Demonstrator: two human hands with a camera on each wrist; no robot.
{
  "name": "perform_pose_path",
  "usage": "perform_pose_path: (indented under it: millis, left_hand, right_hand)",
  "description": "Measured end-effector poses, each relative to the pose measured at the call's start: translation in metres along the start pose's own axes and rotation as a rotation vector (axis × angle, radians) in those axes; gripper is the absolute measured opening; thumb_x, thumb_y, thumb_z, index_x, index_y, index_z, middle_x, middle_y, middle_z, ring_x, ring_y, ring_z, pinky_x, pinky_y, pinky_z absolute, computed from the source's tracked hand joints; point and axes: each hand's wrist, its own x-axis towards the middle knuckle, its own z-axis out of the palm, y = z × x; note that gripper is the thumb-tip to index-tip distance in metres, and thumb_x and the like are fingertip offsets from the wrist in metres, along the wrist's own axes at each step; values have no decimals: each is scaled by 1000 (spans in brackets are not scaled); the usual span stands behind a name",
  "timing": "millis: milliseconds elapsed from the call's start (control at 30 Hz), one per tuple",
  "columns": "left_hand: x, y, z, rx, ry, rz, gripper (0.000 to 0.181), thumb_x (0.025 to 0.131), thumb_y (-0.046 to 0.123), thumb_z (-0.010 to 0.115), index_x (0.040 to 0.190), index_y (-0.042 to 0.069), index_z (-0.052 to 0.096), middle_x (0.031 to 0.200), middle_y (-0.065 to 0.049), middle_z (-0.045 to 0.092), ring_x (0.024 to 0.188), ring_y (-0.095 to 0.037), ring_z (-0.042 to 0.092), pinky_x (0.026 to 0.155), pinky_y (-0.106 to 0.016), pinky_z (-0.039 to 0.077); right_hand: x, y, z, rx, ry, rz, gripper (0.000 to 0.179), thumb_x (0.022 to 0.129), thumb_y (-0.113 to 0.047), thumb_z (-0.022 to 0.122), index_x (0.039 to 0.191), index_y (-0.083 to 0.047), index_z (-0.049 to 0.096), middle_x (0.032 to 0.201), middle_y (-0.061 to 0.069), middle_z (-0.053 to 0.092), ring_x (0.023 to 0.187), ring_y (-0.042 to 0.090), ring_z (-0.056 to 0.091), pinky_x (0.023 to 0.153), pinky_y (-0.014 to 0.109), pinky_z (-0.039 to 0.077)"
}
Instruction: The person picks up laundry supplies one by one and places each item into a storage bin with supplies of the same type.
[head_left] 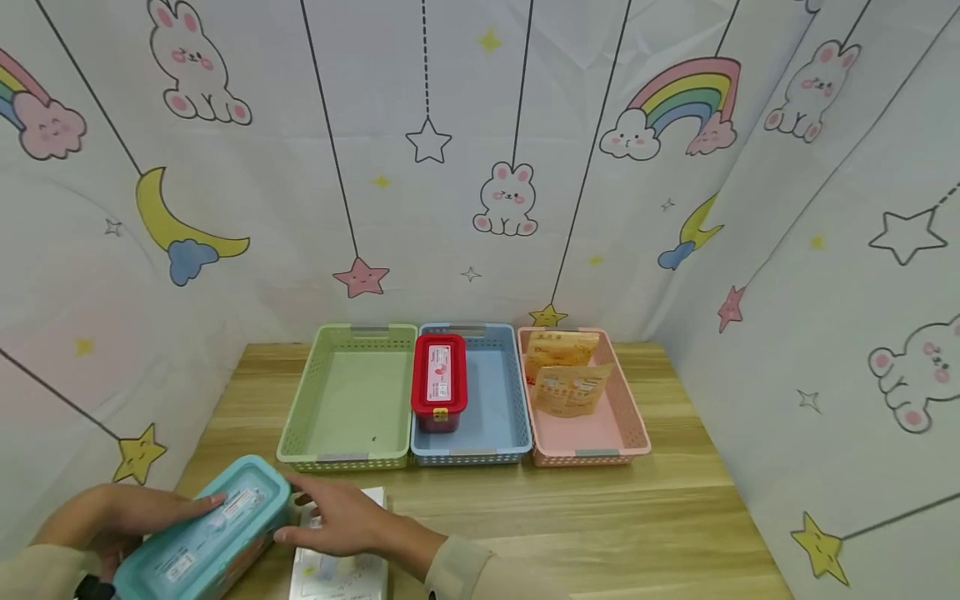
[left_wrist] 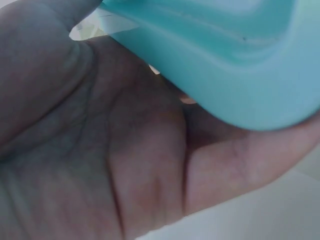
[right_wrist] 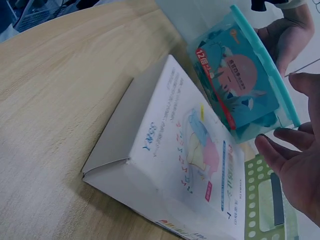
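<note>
A plastic box with a turquoise lid [head_left: 206, 533] is held tilted in my left hand [head_left: 127, 510], the thumb lying on the lid. The left wrist view shows the palm and fingers [left_wrist: 240, 167] under its rounded lid edge. My right hand [head_left: 341, 512] is at the box's far end, fingers spread around the corner; whether they touch it I cannot tell. In the right wrist view, the clear side bears a printed label [right_wrist: 240, 75]. Beneath my right hand, a white carton [head_left: 341, 575] with coloured printing lies on the table.
Three baskets stand in a row at the back: green [head_left: 360, 392], blue [head_left: 491, 417] and pink [head_left: 600, 433]. A red-lidded box [head_left: 439, 375] is in the blue one. Two orange-yellow pouches [head_left: 572, 390] stand in the pink one. A patterned curtain [head_left: 450, 217] surrounds the wooden table [head_left: 600, 525].
</note>
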Motion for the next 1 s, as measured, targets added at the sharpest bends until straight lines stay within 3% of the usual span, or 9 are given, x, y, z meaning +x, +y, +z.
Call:
perform_pose_path:
  millis: [167,367,667,800,1000]
  left_hand:
    - [-10,5,-2,-7,1,51,97,108,66,36,144,-23,27,105,-22,60,96,-38,67,84,-69,57]
    - [-17,9,-5,-36,2,88,92,109,64,36,141,-22,29,104,-22,61,94,-37,69,80,-66,60]
    - [-23,21,-4,-100,60,182,82,109,65,31,132,-11,50,97,-17,68,86,-33,73,74,-53,64]
    - [-20,29,-6,-97,73,199,84,109,67,29,132,-10,51,97,-15,69,86,-33,74,74,-53,64]
    - [-16,37,-8,-143,41,289,79,112,61,27,136,-12,43,98,-17,68,87,-34,73,73,-53,63]
  right_hand:
    - [-2,-4,-4,235,9,56,74,105,-31,68,168,-24,30,158,-9,48,125,2,62,84,10,52]
    - [-4,-6,-6,323,82,75,74,101,-30,74,164,-26,36,155,-7,52,128,4,60,86,11,53]
    - [-3,-8,-21,242,198,36,85,99,-39,75,169,-29,28,163,-8,42,137,7,53,95,14,49]
    - [-3,-8,-23,167,249,53,89,99,-45,73,170,-33,21,167,-10,36,146,10,42,104,27,49]
    - [-3,-12,-24,136,327,114,95,98,-51,73,168,-46,9,170,-10,29,152,16,33,112,47,45]
